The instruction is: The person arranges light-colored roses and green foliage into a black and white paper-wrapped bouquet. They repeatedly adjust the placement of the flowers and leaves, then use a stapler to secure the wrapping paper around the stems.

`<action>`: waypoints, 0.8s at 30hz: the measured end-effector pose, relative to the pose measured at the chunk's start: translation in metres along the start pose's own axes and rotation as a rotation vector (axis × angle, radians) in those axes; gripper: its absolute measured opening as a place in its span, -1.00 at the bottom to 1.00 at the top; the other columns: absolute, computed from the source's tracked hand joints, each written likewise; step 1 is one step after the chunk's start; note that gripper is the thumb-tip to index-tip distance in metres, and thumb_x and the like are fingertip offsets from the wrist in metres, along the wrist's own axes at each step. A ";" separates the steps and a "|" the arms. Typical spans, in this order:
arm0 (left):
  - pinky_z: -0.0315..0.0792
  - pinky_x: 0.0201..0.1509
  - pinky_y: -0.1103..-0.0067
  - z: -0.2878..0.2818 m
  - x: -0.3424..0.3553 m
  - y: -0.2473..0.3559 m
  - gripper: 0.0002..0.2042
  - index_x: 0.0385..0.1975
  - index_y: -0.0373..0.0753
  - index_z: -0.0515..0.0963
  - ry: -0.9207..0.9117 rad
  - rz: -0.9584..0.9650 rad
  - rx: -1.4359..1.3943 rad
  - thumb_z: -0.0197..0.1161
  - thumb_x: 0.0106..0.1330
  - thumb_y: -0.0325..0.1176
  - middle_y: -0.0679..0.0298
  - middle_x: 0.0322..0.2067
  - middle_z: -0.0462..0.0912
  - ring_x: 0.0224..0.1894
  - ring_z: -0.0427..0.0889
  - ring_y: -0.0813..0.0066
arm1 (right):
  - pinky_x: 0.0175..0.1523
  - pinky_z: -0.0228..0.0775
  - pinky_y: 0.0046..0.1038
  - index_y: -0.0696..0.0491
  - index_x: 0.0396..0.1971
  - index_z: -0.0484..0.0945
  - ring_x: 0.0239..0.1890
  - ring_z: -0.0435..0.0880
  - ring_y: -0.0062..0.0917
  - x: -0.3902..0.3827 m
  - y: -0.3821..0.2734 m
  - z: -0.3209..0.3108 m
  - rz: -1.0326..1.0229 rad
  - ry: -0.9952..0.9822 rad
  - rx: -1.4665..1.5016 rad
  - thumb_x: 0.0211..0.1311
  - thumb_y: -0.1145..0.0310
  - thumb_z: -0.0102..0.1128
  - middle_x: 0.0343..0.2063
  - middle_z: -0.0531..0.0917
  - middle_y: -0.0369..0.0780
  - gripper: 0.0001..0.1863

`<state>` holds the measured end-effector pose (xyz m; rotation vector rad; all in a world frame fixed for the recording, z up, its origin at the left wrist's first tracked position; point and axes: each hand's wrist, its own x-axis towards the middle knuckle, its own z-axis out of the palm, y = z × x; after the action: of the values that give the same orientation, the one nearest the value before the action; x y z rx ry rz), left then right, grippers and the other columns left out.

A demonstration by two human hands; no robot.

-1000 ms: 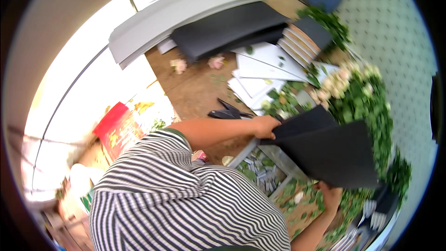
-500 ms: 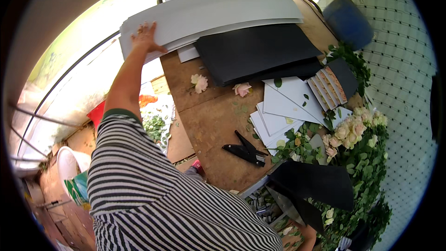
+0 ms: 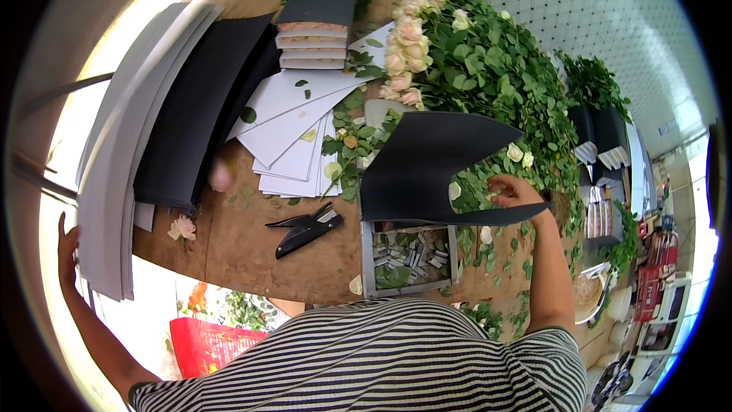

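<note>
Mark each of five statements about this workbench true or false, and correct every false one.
1. The left hand is at the outer edge of the white sheets. True.
2. The black stapler lies inside the metal-edged tray. False: it lies on the wooden table, left of the tray.
3. A green leaf lies on the fanned white cards. True.
4. The right hand is beside the stapler. False: the right hand is beside the curved black sheet.
5. The bunched roses are dark red. False: they are pale pink and cream.
</note>
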<state>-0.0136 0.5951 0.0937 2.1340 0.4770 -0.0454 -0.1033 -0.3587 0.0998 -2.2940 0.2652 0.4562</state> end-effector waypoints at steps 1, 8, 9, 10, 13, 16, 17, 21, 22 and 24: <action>0.37 -0.08 0.46 0.031 -0.029 0.030 -0.35 0.16 -0.14 0.39 0.096 -0.218 -0.389 0.09 0.22 0.22 0.26 -0.20 0.51 -0.19 0.47 0.38 | -0.17 0.47 -0.49 0.16 0.08 0.44 -0.30 0.60 -0.60 -0.008 -0.005 -0.003 -0.022 0.104 0.000 0.12 0.48 0.22 -0.20 0.62 -0.20 -0.53; 0.19 0.31 0.39 0.141 -0.104 0.157 -0.07 0.31 -0.28 0.20 -0.329 0.427 0.019 0.34 -0.10 0.06 0.20 0.25 0.31 0.26 0.32 0.35 | -0.01 0.48 -0.47 0.17 0.05 0.47 -0.15 0.63 -0.52 -0.008 -0.115 -0.043 -0.605 0.199 0.395 0.26 0.41 0.17 -0.18 0.65 -0.19 -0.63; 0.19 0.32 0.36 0.210 -0.130 0.234 -0.02 0.31 -0.16 0.23 -0.319 0.513 0.029 0.42 -0.25 0.01 0.18 0.26 0.26 0.26 0.31 0.33 | 0.05 0.43 -0.47 0.17 0.11 0.43 -0.07 0.61 -0.51 -0.006 -0.144 -0.038 -0.713 0.167 0.326 0.26 0.42 0.15 -0.12 0.63 -0.19 -0.58; 0.21 0.29 0.32 0.252 -0.132 0.274 -0.06 0.30 -0.06 0.27 -0.301 0.714 0.074 0.43 -0.25 0.01 0.14 0.25 0.26 0.26 0.29 0.29 | 0.12 0.35 -0.47 0.15 0.18 0.36 0.04 0.54 -0.51 -0.009 -0.171 -0.030 -0.801 0.121 0.340 0.26 0.41 0.15 -0.01 0.58 -0.19 -0.51; 0.26 0.19 0.21 0.343 -0.168 0.365 0.00 0.25 0.00 0.33 0.205 1.174 0.281 0.50 -0.36 0.18 -0.08 0.17 0.27 0.15 0.32 -0.01 | 0.15 0.29 -0.46 0.15 0.19 0.33 0.05 0.49 -0.54 -0.007 -0.242 0.004 -1.083 0.156 0.366 0.25 0.36 0.18 0.04 0.52 -0.21 -0.48; 0.23 0.24 0.24 0.381 -0.192 0.411 0.09 0.29 -0.02 0.28 0.287 1.384 0.238 0.53 -0.42 0.24 -0.11 0.23 0.18 0.22 0.27 -0.05 | 0.01 0.34 -0.52 0.19 -0.04 0.50 -0.16 0.51 -0.63 -0.006 -0.251 -0.013 -1.159 0.495 0.364 0.30 0.34 0.15 -0.19 0.61 -0.28 -0.69; 0.37 0.13 0.31 0.380 -0.183 0.419 -0.02 0.31 -0.03 0.24 0.254 1.534 0.115 0.55 -0.21 0.05 -0.09 0.14 0.36 0.11 0.44 0.02 | -0.08 0.35 -0.57 0.21 -0.18 0.56 -0.25 0.51 -0.69 -0.008 -0.246 -0.029 -1.095 0.463 0.492 0.31 0.35 0.16 -0.31 0.64 -0.31 -0.77; 0.51 -0.07 0.47 0.406 -0.190 0.421 -0.25 0.34 -0.06 0.17 -0.444 1.241 -0.046 0.39 0.13 -0.37 0.06 -0.22 0.66 -0.23 0.68 0.26 | -0.10 0.36 -0.60 0.22 -0.16 0.57 -0.26 0.55 -0.70 0.002 -0.203 -0.074 -1.081 0.438 0.481 0.28 0.37 0.19 -0.31 0.67 -0.29 -0.76; 0.50 -0.04 0.49 0.413 -0.200 0.419 -0.30 0.33 -0.11 0.18 -0.567 1.168 -0.087 0.35 0.18 -0.31 0.11 -0.10 0.63 -0.14 0.65 0.32 | -0.09 0.37 -0.59 0.22 -0.15 0.57 -0.25 0.55 -0.69 0.011 -0.190 -0.076 -1.046 0.392 0.446 0.28 0.37 0.19 -0.30 0.67 -0.28 -0.75; 0.51 -0.04 0.52 0.430 -0.207 0.413 -0.38 0.28 -0.23 0.23 -0.689 1.137 -0.138 0.30 0.24 -0.29 0.14 -0.05 0.59 -0.12 0.63 0.40 | -0.07 0.39 -0.56 0.23 -0.14 0.57 -0.23 0.56 -0.67 0.025 -0.165 -0.071 -0.929 0.285 0.420 0.29 0.37 0.18 -0.27 0.67 -0.26 -0.74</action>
<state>0.0041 -0.0240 0.2151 1.8163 -1.0951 -0.0897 -0.0097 -0.2983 0.2430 -1.8030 -0.5168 -0.3716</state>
